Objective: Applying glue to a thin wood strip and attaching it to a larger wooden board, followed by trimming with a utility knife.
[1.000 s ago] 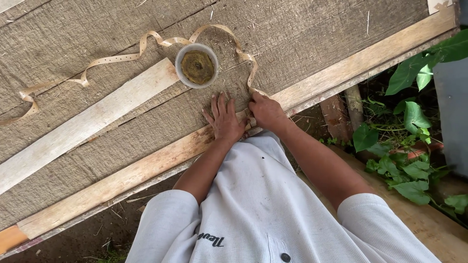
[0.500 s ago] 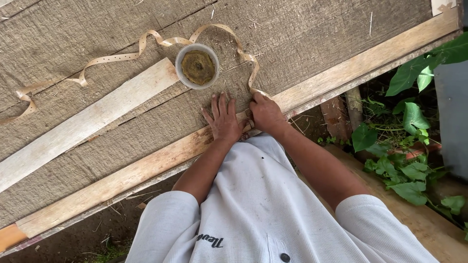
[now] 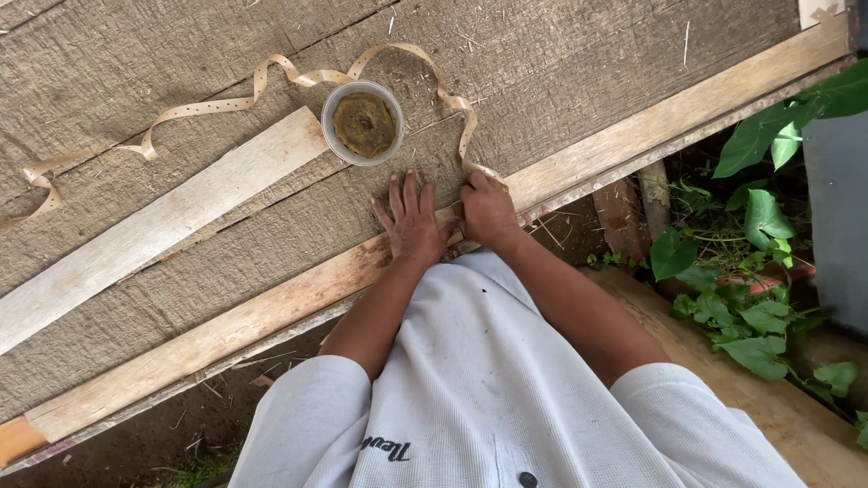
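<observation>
Loose slat: a pale wooden slat lies aslant on the far left of the weathered plank surface, its right end just beside the cup.
Strap: a thin tan perforated strap snakes from the far left edge, loops round the far side of the cup and comes down to the right hand.
Cup: a clear plastic cup with brownish-green matter inside stands upright on the planks, just beyond the left hand, inside the strap's loop.
Edge batten: a lighter wooden batten runs along the near edge of the planks, from near left up to far right, passing under both hands.
Left hand: the left hand lies flat, palm down, fingers spread toward the cup; its grip is open and holds nothing, it only presses on the planks and batten.
Right hand: the right hand, touching the left, has its grip closed on the near end of the strap, pinning it against the batten.
Plants: green leafy plants grow on the right, below the planks' edge.
Grey object: a grey upright thing stands at the far right edge; what it is cannot be told.
</observation>
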